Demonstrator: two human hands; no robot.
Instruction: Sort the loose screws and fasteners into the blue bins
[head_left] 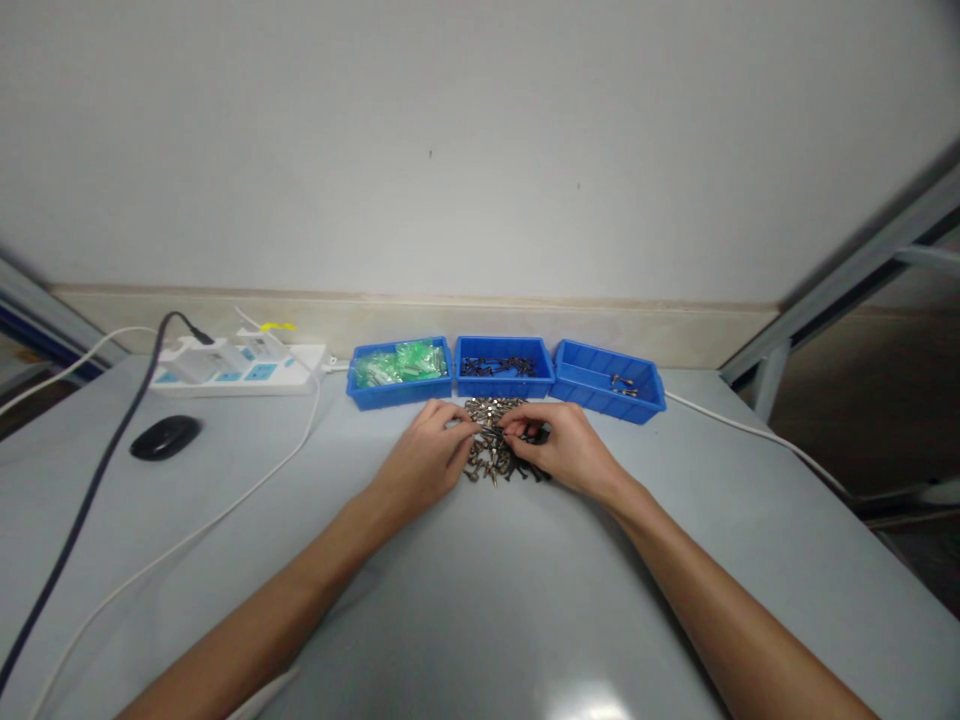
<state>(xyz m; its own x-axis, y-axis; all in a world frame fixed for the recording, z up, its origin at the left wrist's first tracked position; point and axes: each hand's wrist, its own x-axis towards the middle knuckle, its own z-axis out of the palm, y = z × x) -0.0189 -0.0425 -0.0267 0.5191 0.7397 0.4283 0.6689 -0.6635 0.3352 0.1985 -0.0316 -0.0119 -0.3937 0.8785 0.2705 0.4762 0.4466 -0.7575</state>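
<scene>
So the left hand (424,455) and right hand (574,445) are both at the screw pile (493,466) on the tabletop (480,590), fingertips bunched, can't tell if either grip's closed on one, middle blue bin (504,387) just behind, probably for easy reach.

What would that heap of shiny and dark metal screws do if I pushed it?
The heap of shiny and dark metal screws would probably slide apart, since the pieces lie loose on a smooth grey table. Single ones may roll in curves, as their heads look wider than their shafts. Their metallic shine suggests they're heavy for their size.
</scene>
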